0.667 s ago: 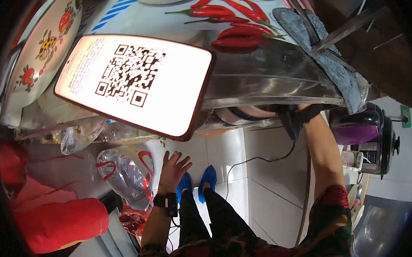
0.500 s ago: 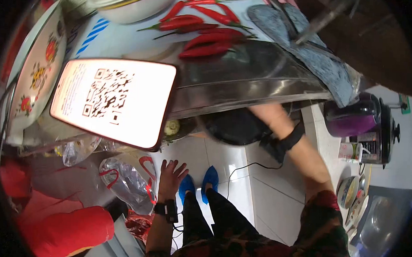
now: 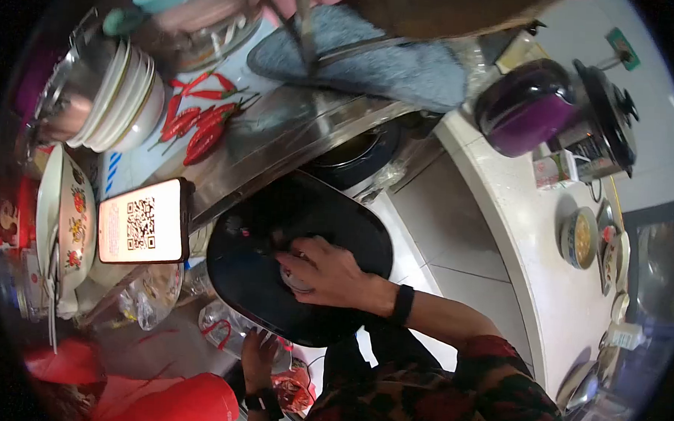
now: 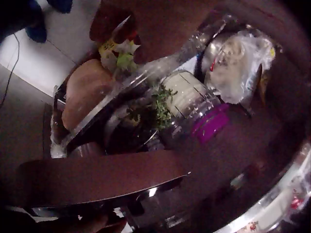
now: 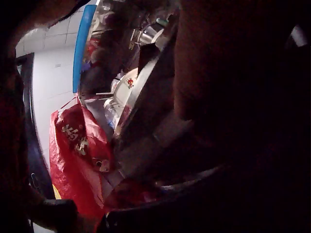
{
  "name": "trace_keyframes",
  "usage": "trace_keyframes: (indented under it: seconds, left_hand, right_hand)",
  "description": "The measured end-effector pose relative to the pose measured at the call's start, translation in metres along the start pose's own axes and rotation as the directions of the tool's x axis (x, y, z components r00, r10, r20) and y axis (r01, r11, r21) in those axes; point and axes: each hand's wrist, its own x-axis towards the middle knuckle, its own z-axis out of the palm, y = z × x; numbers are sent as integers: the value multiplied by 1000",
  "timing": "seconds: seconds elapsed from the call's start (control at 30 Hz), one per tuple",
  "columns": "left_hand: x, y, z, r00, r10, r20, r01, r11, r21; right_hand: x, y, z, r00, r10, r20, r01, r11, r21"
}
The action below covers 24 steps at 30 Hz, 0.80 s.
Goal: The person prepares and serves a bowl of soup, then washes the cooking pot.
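A large glossy black lid (image 3: pixel 329 225) is held out over the floor in front of the person, just below the shelf edge. My right hand (image 3: pixel 330 274) grips the round knob (image 3: pixel 295 273) at its middle, fingers curled over it. Lower down, my left hand (image 3: pixel 259 361) is close to the lid's near edge, beside a clear plastic bag, with loose fingers and nothing in them. Under the shelf sits a dark round pot (image 3: pixel 351 155), partly hidden by the lid. The right wrist view is mostly dark.
On the shelf are red chillies (image 3: pixel 201 125), stacked bowls (image 3: pixel 123 103), a grey-blue cloth (image 3: pixel 373 69) and, at the edge, a phone showing a QR code (image 3: pixel 145 221). A white counter (image 3: pixel 495 195) with a purple kettle (image 3: pixel 526 110) curves along the right. Red bags (image 3: pixel 163 402) hang at lower left.
My right hand has come out from under the shelf, bringing the black lid into the open toward the body. The head view has turned. My left hand stays low and loose.
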Motion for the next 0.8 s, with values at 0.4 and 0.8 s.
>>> trace_keyframes:
  seconds: [0.4,0.8]
  left_hand:
    - [118,136,115,985,80,156,-79,997,-12]
    - [220,222,268,972,194,-133,-96,844,528]
  right_hand:
    - [-124,-40,-182,868,375,-325,-492,741,-457]
    - [-181,-11,-227,622,548,-559,-769,563,-303]
